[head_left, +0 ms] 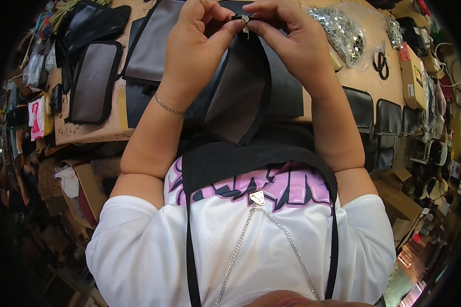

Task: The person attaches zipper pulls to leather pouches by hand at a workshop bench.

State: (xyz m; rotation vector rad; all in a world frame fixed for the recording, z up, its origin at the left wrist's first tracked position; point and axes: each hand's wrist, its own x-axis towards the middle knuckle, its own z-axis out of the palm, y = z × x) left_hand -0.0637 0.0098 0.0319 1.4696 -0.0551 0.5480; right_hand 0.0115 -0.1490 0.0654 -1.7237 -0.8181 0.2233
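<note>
1. Head view: left hand [197, 38] and right hand [292, 38] raised close together above the workbench [112, 125], fingertips pinching a small metal zip slider [245, 20] between them.
2. Dark mesh pouch [238, 97] hanging from the slider, over the bench edge.
3. Similar pouches [91, 82] lying flat to the left.
4. Bag of metal parts [340, 33] and scissors [380, 64] to the right.
</note>
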